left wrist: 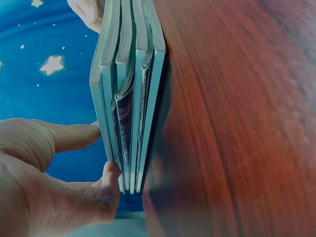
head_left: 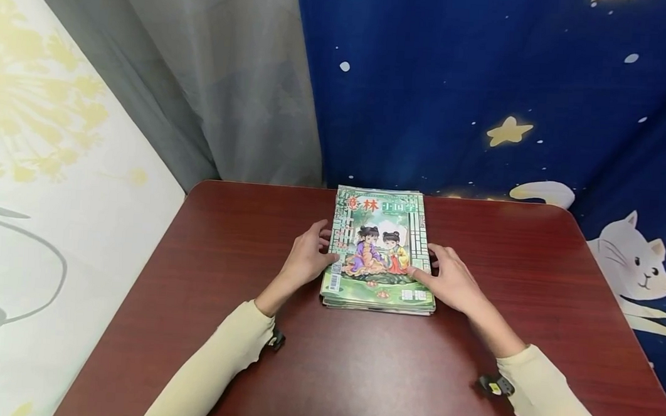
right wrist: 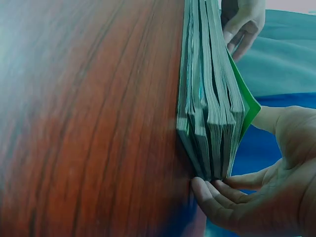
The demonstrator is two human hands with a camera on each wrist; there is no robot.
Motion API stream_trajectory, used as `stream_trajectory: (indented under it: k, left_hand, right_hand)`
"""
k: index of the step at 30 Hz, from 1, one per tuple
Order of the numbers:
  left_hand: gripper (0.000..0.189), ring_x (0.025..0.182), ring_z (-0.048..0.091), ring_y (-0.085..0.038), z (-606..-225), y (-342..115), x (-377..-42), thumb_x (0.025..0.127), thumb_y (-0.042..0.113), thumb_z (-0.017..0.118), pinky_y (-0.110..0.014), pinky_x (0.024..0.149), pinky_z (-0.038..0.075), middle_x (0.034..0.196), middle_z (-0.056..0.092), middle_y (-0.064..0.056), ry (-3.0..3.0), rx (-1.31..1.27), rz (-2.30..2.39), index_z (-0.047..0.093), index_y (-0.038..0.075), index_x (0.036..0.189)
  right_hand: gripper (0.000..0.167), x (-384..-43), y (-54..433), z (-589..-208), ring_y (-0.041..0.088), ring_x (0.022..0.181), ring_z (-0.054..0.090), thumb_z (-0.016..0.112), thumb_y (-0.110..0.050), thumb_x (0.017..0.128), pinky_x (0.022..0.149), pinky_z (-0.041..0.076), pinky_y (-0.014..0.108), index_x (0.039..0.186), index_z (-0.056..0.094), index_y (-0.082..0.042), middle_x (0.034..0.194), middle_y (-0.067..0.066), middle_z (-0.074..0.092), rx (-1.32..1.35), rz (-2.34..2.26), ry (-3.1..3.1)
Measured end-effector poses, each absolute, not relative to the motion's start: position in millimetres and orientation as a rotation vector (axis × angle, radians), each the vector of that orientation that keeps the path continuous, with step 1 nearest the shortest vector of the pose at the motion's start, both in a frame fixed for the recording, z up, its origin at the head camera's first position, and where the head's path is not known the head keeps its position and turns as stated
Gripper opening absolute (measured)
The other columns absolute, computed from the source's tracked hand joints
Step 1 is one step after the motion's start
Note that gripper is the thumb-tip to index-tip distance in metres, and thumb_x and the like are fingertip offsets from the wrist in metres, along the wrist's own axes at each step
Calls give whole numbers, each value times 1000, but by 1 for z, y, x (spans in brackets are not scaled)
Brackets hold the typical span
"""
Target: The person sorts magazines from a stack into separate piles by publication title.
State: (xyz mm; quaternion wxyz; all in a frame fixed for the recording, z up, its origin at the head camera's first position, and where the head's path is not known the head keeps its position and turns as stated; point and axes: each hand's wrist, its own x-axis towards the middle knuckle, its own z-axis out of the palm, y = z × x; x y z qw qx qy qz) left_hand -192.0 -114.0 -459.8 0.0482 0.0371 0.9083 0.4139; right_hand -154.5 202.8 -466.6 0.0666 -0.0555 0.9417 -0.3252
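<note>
A stack of magazines (head_left: 371, 285) lies on the table, the top one with a green cover showing two drawn figures in robes. My left hand (head_left: 308, 257) grips the stack's left side, thumb over the cover's edge. In the left wrist view, that hand (left wrist: 54, 173) has its bent fingers at the spines (left wrist: 131, 173). On the opposite side, my right hand (head_left: 448, 277) holds the stack, thumb on the cover and fingers against the side. The right wrist view shows its fingertips (right wrist: 200, 185) low at the page edges (right wrist: 212, 123), with the green cover's corner sticking out.
The dark red wooden table (head_left: 241, 228) extends around the stack. Behind it hang a grey curtain (head_left: 250, 72) and a blue one (head_left: 419, 80) with stars and a white cat (head_left: 636, 255). A white patterned wall (head_left: 59, 156) stands at the left.
</note>
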Motion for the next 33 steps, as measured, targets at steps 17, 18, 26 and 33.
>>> stream_trajectory:
  k: [17, 18, 26, 33]
  left_hand:
    - [80, 131, 59, -36, -455, -102, -190, 92, -3, 73, -48, 112, 50, 149, 54, -20, 2616, 51, 1530, 36, 2, 162]
    - [78, 131, 59, -36, -455, -103, -190, 91, -5, 73, -48, 112, 51, 149, 55, -20, 2572, 47, 1582, 38, 3, 161]
    - [69, 114, 68, -26, -453, -101, -186, 95, -3, 65, -37, 90, 57, 132, 65, -18, 2424, 111, 1714, 46, 18, 158]
    - [68, 79, 71, -21, -451, -96, -182, 102, -4, 55, -32, 70, 59, 117, 73, -23, 2313, 129, 1780, 35, 24, 160]
  right_hand:
    - [93, -153, 210, -465, 45, 141, 53, 80, -40, 94, 108, 48, 61, 163, 32, -2, 161, 26, 43, -163, -1177, 2670]
    - [93, -153, 211, -465, 46, 143, 51, 81, -37, 93, 109, 48, 61, 164, 32, -3, 162, 26, 43, -154, -1220, 2638]
    - [92, -150, 215, -466, 50, 152, 38, 81, -21, 94, 116, 44, 61, 166, 26, -2, 166, 29, 35, -124, -1422, 2485]
    - [91, -148, 215, -466, 52, 154, 33, 78, -18, 96, 119, 39, 64, 166, 22, 0, 168, 30, 30, -122, -1462, 2444]
